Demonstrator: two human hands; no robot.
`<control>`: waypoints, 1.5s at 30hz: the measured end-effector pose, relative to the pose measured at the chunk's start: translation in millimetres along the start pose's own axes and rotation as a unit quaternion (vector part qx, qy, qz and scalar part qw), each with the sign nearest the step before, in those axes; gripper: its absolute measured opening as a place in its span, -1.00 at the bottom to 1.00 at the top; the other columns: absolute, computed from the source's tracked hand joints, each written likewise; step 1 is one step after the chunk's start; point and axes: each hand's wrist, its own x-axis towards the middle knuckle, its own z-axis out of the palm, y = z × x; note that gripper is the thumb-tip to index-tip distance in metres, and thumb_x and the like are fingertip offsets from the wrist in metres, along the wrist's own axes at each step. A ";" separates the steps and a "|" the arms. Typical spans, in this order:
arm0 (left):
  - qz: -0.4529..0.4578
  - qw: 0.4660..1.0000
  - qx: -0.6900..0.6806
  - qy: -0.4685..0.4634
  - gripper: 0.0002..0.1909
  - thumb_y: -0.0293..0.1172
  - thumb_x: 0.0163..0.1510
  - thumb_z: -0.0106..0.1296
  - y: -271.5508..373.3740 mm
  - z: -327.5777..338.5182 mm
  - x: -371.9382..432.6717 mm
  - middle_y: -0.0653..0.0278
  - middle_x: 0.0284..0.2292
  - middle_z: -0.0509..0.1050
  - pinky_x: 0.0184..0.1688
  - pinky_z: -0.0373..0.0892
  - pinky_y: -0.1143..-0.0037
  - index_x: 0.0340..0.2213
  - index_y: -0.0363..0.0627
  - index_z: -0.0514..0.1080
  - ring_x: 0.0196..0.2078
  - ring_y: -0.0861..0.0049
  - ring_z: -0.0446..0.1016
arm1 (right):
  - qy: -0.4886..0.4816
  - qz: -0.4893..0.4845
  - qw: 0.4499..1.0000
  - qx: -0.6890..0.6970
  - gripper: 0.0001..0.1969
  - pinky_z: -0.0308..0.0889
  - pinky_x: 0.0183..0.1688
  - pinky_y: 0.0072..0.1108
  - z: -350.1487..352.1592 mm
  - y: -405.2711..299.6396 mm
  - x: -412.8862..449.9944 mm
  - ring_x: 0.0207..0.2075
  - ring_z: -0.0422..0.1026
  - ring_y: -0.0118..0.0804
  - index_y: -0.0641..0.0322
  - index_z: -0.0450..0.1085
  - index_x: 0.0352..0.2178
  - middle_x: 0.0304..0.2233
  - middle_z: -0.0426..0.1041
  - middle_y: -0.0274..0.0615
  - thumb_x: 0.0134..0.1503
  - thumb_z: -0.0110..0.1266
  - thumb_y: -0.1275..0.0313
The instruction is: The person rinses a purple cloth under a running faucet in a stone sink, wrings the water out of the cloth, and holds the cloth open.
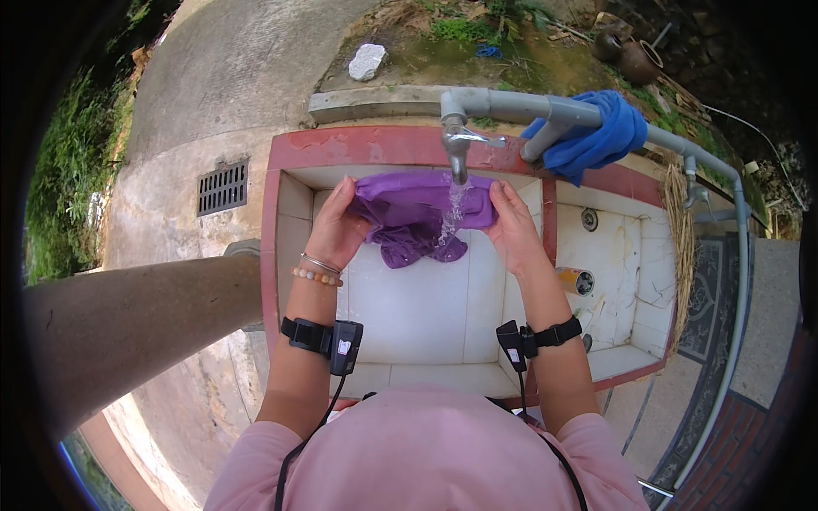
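A wet purple cloth point(422, 204) is stretched between my two hands, its lower part hanging bunched over a white-tiled basin point(409, 313). My left hand point(340, 223) grips the cloth's left end, fingertips near the top edge. At the right end, my right hand point(513, 223) holds it between thumb and fingers. Water runs from a metal tap point(457, 153) just above onto the right half of the cloth. The underside of the cloth and some of my fingers are hidden.
A grey pipe point(517, 105) crosses beyond the basin, with a blue cloth point(594, 137) wrapped round it. The right basin holds an orange can point(575, 281); dry straw point(677, 255) lies over its edge. A thick column point(160, 319) stands at left, below a floor drain grate point(222, 188).
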 end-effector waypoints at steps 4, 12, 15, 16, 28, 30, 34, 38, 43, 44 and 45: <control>-0.156 0.987 -0.040 0.015 -0.52 0.07 0.00 -0.24 -57.4 16.2 19.1 0.31 -0.31 0.37 -0.16 0.23 0.51 -0.28 -0.13 0.28 -0.22 0.52 0.32 | -0.111 -0.147 0.929 -0.321 -0.78 0.16 -0.27 -0.67 39.9 41.9 0.3 -0.37 0.25 -0.51 0.23 0.23 -0.30 -0.42 0.27 -0.39 0.04 -0.07 0.34; -0.116 0.993 -0.001 -0.023 -0.45 0.11 0.04 -0.39 -56.7 56.6 23.5 0.28 -0.26 0.34 -0.06 0.15 0.45 -0.19 -0.10 0.24 -0.19 0.48 0.29 | -0.050 -0.232 0.883 -0.405 -0.41 0.23 -0.22 -0.57 20.0 53.5 23.2 -0.23 0.32 -0.39 0.23 0.06 -0.06 -0.26 0.33 -0.20 -0.09 0.09 0.26; -0.065 0.988 0.141 -0.004 -0.46 0.12 0.04 -0.42 -49.3 57.8 24.3 0.28 -0.20 0.27 -0.07 0.10 0.54 -0.23 -0.09 0.26 -0.14 0.53 0.22 | -0.080 -0.105 0.969 -0.208 -0.51 0.24 -0.26 -0.63 19.7 48.7 21.2 -0.27 0.31 -0.48 0.25 0.14 -0.12 -0.29 0.33 -0.25 -0.10 0.11 0.38; -0.015 0.951 0.299 0.073 -0.44 0.17 0.02 -0.42 -49.0 62.6 20.1 0.29 -0.15 0.18 -0.09 0.07 0.58 -0.24 -0.07 0.23 -0.10 0.54 0.15 | -0.075 -0.062 0.961 -0.258 -0.66 0.21 -0.20 -0.67 22.5 35.6 17.9 -0.26 0.29 -0.52 0.24 0.21 -0.19 -0.28 0.33 -0.31 -0.07 0.01 0.56; 0.007 0.951 -0.202 -0.232 -0.72 -0.14 0.05 -0.25 -124.8 -27.3 28.5 0.29 -0.23 0.34 -0.13 0.25 0.40 -0.27 0.02 0.29 -0.19 0.45 0.32 | -0.054 -0.246 0.843 -0.476 -0.74 0.16 -0.18 -0.53 58.6 66.3 -1.8 -0.38 0.28 -0.42 0.19 0.22 -0.55 -0.56 0.29 -0.29 -0.22 0.18 0.39; -0.213 0.961 -0.129 0.122 -0.75 -0.22 0.08 -0.30 -109.0 23.9 36.5 0.26 -0.27 0.37 -0.15 0.28 0.44 -0.28 -0.03 0.30 -0.23 0.49 0.35 | 0.095 -0.221 0.857 -0.455 -0.74 0.17 -0.22 -0.53 13.8 78.7 28.5 -0.41 0.28 -0.38 0.20 0.22 -0.56 -0.56 0.30 -0.25 -0.22 0.18 0.38; -0.158 0.976 -0.145 0.033 -0.75 -0.24 0.08 -0.31 -103.9 1.4 32.1 0.24 -0.36 0.36 -0.23 0.31 0.47 -0.30 -0.11 0.27 -0.31 0.46 0.36 | 0.177 -0.276 0.803 -0.498 -0.77 0.21 -0.40 -0.58 45.3 80.7 20.4 -0.52 0.29 -0.38 0.26 0.27 -0.56 -0.58 0.33 -0.21 -0.16 0.14 0.37; -0.114 0.978 -0.170 0.051 -0.81 -0.29 0.04 -0.21 -104.7 14.3 27.0 0.30 -0.40 0.34 -0.30 0.31 0.52 -0.34 -0.12 0.25 -0.37 0.51 0.34 | 0.145 -0.296 0.824 -0.461 -0.79 0.21 -0.43 -0.60 37.7 87.6 0.3 -0.52 0.30 -0.42 0.26 0.29 -0.55 -0.53 0.36 -0.28 -0.12 0.12 0.35; -0.087 0.957 0.243 0.132 -0.76 -0.45 -0.06 -0.09 -82.4 42.9 18.1 0.25 -0.37 0.31 -0.39 0.28 0.61 -0.29 -0.21 0.21 -0.38 0.60 0.30 | 0.111 0.252 0.959 -0.060 -0.49 0.26 -0.32 -0.51 -6.7 75.4 0.7 -0.42 0.36 -0.35 0.16 0.26 -0.30 -0.37 0.37 -0.29 -0.04 -0.16 -0.07; -0.084 0.929 0.347 0.093 -0.73 -0.30 0.02 -0.16 -77.0 45.4 13.0 0.28 -0.39 0.32 -0.33 0.26 0.61 -0.29 -0.23 0.22 -0.37 0.66 0.27 | -0.004 0.299 0.954 0.016 -0.44 0.25 -0.23 -0.49 -12.2 66.7 -2.3 -0.25 0.33 -0.31 0.11 0.21 -0.19 -0.30 0.36 -0.26 -0.01 -0.29 -0.12; -0.082 0.929 0.348 0.095 -0.73 -0.30 0.02 -0.16 -78.4 45.4 9.2 0.28 -0.39 0.32 -0.33 0.26 0.61 -0.29 -0.23 0.22 -0.37 0.66 0.27 | -0.007 0.299 0.954 0.017 -0.44 0.25 -0.23 -0.49 -10.2 61.7 -2.3 -0.25 0.33 -0.31 0.11 0.21 -0.19 -0.30 0.36 -0.26 -0.01 -0.29 -0.12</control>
